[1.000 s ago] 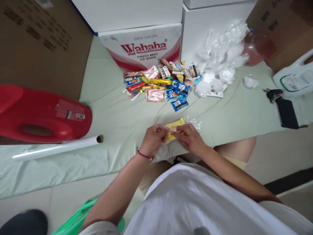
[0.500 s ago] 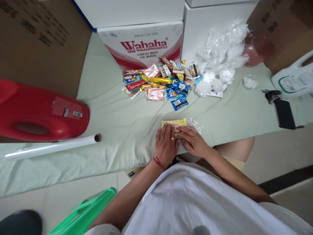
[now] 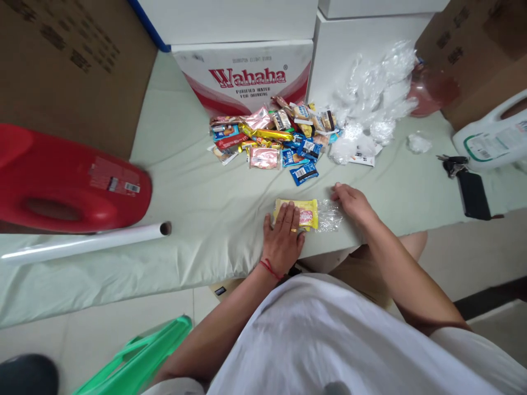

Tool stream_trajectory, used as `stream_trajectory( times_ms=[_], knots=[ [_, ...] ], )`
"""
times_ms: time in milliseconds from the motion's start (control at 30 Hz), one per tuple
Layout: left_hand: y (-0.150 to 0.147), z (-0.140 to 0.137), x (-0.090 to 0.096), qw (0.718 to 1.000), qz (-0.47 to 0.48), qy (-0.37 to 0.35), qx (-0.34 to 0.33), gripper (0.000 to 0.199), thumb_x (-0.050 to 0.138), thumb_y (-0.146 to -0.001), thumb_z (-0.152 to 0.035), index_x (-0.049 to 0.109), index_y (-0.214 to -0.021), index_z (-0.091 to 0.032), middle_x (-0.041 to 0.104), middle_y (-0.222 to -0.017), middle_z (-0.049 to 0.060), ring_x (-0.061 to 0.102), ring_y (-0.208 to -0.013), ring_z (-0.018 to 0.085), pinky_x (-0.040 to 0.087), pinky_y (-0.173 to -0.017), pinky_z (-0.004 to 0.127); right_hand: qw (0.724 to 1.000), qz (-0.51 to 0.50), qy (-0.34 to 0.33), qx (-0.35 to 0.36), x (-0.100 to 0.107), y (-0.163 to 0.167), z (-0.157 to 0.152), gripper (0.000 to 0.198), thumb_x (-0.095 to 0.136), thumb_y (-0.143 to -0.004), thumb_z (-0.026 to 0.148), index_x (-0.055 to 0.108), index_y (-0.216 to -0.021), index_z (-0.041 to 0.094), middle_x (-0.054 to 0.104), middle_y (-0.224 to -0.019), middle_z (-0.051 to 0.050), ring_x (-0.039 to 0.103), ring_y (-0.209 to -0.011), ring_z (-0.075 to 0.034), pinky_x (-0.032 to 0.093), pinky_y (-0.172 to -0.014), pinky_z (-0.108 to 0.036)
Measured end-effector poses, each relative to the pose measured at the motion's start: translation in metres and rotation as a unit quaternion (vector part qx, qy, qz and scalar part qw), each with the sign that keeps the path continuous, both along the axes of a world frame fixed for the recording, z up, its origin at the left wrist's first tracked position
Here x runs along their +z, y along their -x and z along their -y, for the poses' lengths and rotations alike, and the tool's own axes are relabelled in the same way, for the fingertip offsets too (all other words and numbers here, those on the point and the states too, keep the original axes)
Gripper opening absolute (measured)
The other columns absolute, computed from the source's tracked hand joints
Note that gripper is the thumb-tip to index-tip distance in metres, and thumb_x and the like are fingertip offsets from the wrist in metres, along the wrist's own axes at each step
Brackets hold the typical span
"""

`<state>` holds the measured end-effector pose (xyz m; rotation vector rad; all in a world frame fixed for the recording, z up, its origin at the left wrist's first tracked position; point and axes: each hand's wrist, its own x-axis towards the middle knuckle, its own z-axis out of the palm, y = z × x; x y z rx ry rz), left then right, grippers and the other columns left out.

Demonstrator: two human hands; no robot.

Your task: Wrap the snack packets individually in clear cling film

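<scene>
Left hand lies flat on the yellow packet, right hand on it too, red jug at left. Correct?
No: the head view shows the right hand off the yellow packet, near the clear plastic. The left hand does lie flat on the packet, and the red jug is at left.

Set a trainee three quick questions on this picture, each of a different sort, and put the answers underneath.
1. Which of the person's hands lies flat on the yellow packet?
2. Fill in: the large red word on the carton behind the snack pile is ____.
3. Which is nearest the right hand: A) red jug, B) clear plastic, C) white roll?

Key: 1. The left hand. 2. Wahaha. 3. B.
</scene>
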<state>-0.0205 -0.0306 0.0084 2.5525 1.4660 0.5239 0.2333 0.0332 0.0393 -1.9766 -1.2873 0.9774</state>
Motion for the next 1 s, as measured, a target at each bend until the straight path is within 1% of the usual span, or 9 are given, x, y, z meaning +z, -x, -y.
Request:
stream_trajectory(
  times_ms=[100,233,333,433,533,600,733,900,1000],
  knots=[
    [0.0,0.0,0.001,1.0,-0.001,0.005,-0.001,0.068,0.045,-0.107,-0.037,0.028,-0.169,-0.015,0.039,-0.169,0.02,0.033,-0.161,0.031,0.014,-0.132,0.06,0.995,0.02,0.069,0.073,0.003,0.007,-0.002,0.047,0.065,-0.087,0.066,0.074,-0.098,0.021,0.071,-0.082,-0.005,0.061,-0.073,-0.021,0.045,-0.07,-0.033],
    [0.002,0.001,0.002,1.0,0.002,0.008,-0.003,0.066,0.044,-0.107,-0.036,0.029,-0.168,-0.015,0.039,-0.17,0.019,0.033,-0.161,0.031,0.011,-0.133,0.059,0.977,-0.08,0.104,0.167,0.01,0.002,0.012,0.04,0.078,-0.071,0.054,0.073,-0.087,0.019,0.064,-0.072,0.0,0.054,-0.066,-0.016,0.042,-0.065,-0.03],
    [0.001,0.002,0.0,1.0,0.01,0.002,-0.01,0.066,0.044,-0.107,-0.035,0.028,-0.169,-0.016,0.039,-0.17,0.018,0.032,-0.162,0.03,0.008,-0.134,0.059,0.985,-0.103,0.059,0.124,0.012,-0.006,0.023,0.039,0.077,-0.07,0.054,0.072,-0.083,0.018,0.066,-0.078,-0.002,0.055,-0.071,-0.016,0.044,-0.068,-0.03],
    [-0.002,0.004,-0.005,1.0,0.019,-0.015,-0.008,0.068,0.044,-0.107,-0.03,0.024,-0.17,-0.013,0.038,-0.17,0.018,0.03,-0.163,0.029,0.013,-0.135,0.056,0.992,-0.11,0.018,0.065,0.012,-0.001,0.033,0.04,0.076,-0.074,0.055,0.068,-0.089,0.019,0.066,-0.083,-0.002,0.056,-0.074,-0.016,0.047,-0.068,-0.029],
    [-0.005,0.004,-0.01,0.998,0.014,-0.036,-0.04,0.065,0.043,-0.107,-0.023,0.027,-0.168,-0.009,0.04,-0.17,0.018,0.029,-0.163,0.026,0.024,-0.135,0.048,0.985,-0.157,0.054,0.038,0.01,0.012,0.043,0.045,0.078,-0.073,0.058,0.065,-0.096,0.021,0.062,-0.076,0.002,0.055,-0.064,-0.015,0.046,-0.058,-0.028],
    [-0.006,0.004,-0.012,0.997,0.002,-0.047,-0.061,0.062,0.042,-0.107,-0.02,0.031,-0.166,-0.007,0.041,-0.169,0.017,0.03,-0.163,0.025,0.028,-0.134,0.045,0.986,-0.155,0.053,0.016,0.011,0.02,0.048,0.043,0.079,-0.072,0.057,0.062,-0.088,0.022,0.057,-0.068,0.004,0.05,-0.056,-0.013,0.042,-0.052,-0.026],
    [-0.007,0.004,-0.012,0.996,-0.017,-0.045,-0.074,0.061,0.04,-0.105,-0.014,0.033,-0.166,-0.007,0.041,-0.169,0.017,0.028,-0.163,0.026,0.031,-0.134,0.047,0.991,-0.123,-0.032,-0.027,0.017,0.038,0.047,0.036,0.079,-0.075,0.049,0.055,-0.075,0.022,0.05,-0.061,0.006,0.04,-0.052,-0.009,0.033,-0.049,-0.023],
    [-0.012,0.005,-0.016,0.996,-0.007,-0.028,-0.082,0.058,0.038,-0.103,-0.01,0.039,-0.16,-0.002,0.045,-0.166,0.023,0.028,-0.163,0.029,0.031,-0.134,0.051,0.981,-0.195,-0.015,-0.004,0.017,0.081,0.029,0.029,0.074,-0.079,0.046,0.055,-0.08,0.024,0.054,-0.054,0.007,0.047,-0.044,-0.011,0.039,-0.045,-0.024],
    [-0.008,0.002,-0.021,0.993,0.07,0.002,-0.091,0.062,0.042,-0.096,-0.007,0.039,-0.158,0.0,0.044,-0.165,0.027,0.022,-0.165,0.031,0.028,-0.133,0.058,0.984,-0.175,-0.022,0.028,0.011,0.098,0.026,0.023,0.069,-0.086,0.044,0.061,-0.084,0.022,0.061,-0.057,0.004,0.056,-0.047,-0.014,0.047,-0.049,-0.025]
  ],
)
